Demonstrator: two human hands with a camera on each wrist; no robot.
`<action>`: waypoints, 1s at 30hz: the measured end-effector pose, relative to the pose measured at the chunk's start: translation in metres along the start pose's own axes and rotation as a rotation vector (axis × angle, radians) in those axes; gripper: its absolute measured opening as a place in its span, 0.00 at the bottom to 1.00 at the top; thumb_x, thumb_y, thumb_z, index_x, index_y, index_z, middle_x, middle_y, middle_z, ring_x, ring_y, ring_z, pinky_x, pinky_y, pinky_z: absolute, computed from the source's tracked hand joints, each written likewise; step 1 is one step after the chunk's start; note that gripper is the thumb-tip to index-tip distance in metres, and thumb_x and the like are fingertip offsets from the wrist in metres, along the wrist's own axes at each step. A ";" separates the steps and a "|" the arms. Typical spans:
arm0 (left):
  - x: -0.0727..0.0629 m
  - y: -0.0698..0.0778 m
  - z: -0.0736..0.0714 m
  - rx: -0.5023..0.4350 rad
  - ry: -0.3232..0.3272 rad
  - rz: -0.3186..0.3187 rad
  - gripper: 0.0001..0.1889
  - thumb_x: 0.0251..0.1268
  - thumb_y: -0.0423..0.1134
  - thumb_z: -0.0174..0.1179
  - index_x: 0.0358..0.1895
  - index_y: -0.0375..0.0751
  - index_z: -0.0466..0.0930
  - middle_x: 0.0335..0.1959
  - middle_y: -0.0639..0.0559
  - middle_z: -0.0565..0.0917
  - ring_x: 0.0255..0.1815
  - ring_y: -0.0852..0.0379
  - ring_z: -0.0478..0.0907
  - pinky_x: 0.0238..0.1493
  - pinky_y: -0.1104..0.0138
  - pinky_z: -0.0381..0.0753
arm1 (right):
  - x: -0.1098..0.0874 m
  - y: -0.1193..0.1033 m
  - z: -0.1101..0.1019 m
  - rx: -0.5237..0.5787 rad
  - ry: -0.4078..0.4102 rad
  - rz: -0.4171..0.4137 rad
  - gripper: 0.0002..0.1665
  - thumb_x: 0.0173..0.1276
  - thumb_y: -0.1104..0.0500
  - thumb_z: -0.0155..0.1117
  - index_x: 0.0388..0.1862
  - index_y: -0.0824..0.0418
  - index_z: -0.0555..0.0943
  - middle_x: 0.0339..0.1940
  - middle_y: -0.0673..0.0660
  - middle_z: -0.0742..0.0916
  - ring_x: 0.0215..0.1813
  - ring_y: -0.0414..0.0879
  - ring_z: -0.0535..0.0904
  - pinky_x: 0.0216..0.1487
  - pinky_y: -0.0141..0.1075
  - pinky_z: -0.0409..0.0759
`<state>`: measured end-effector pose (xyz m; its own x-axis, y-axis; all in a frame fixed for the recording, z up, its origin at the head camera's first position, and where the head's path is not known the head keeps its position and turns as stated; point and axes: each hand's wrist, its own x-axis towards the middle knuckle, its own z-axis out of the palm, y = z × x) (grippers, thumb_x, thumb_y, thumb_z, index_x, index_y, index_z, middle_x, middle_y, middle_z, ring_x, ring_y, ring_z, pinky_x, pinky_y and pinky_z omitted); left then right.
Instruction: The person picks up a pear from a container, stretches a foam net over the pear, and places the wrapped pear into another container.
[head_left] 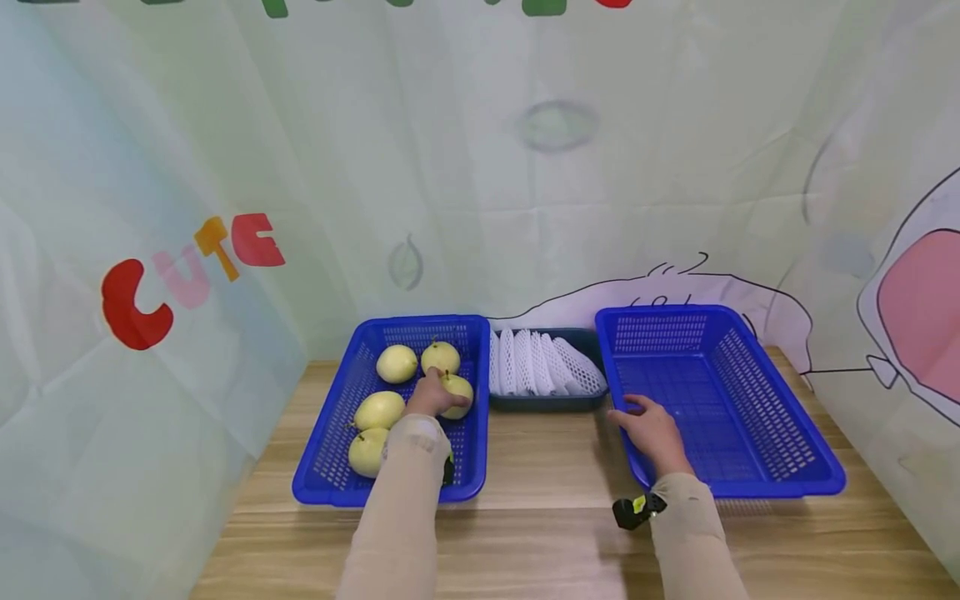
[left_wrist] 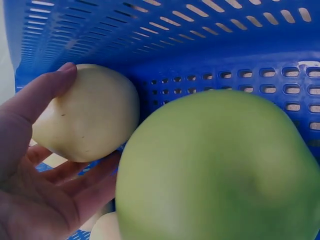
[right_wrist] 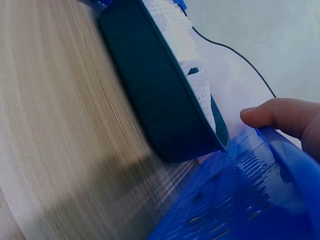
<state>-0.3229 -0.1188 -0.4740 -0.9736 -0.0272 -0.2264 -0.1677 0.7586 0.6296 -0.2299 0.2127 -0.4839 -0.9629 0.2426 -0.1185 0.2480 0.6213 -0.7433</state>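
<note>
In the left blue basket [head_left: 313, 467], my left hand [head_left: 431, 396] grips a pale yellow pear [head_left: 456, 396]. The left wrist view shows the thumb [left_wrist: 62, 77] against the side of this pear and the other fingers beneath it. A greener pear [left_wrist: 215, 165] fills the foreground there. Several more pears, such as one pear [head_left: 396, 364] at the back left, lie around the hand. My right hand [head_left: 654, 432] is at the left rim of the right blue basket [head_left: 675, 387], its thumb stretched out over the rim and its other fingers hidden in the right wrist view.
Between the baskets stands a dark green tray [head_left: 551, 403] with several white foam net sleeves [head_left: 536, 362] in it. All stand on a wooden table [head_left: 540, 467]. A printed curtain [head_left: 465, 167] hangs close behind and along the sides.
</note>
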 end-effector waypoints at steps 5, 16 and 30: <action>0.001 -0.001 -0.001 0.002 0.023 0.029 0.43 0.45 0.47 0.71 0.64 0.34 0.60 0.58 0.31 0.70 0.58 0.39 0.69 0.59 0.51 0.65 | 0.000 0.000 0.000 -0.002 0.000 0.003 0.34 0.59 0.48 0.61 0.60 0.67 0.72 0.53 0.70 0.78 0.56 0.64 0.72 0.55 0.54 0.68; 0.000 0.004 -0.009 -0.124 0.062 0.043 0.41 0.48 0.46 0.68 0.64 0.32 0.59 0.61 0.28 0.64 0.60 0.37 0.65 0.59 0.50 0.64 | 0.001 0.000 0.000 -0.001 -0.005 0.009 0.35 0.59 0.47 0.61 0.60 0.67 0.71 0.54 0.70 0.78 0.56 0.64 0.72 0.55 0.54 0.68; -0.024 0.033 -0.018 -0.358 0.169 0.081 0.40 0.48 0.41 0.68 0.65 0.42 0.56 0.62 0.32 0.53 0.57 0.36 0.64 0.56 0.49 0.67 | 0.001 0.001 0.001 0.001 -0.004 0.009 0.35 0.60 0.47 0.61 0.60 0.67 0.71 0.55 0.70 0.78 0.56 0.63 0.72 0.56 0.54 0.67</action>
<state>-0.3073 -0.1049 -0.4348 -0.9926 -0.1062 -0.0585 -0.1034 0.4892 0.8660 -0.2304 0.2130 -0.4853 -0.9610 0.2451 -0.1280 0.2566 0.6182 -0.7430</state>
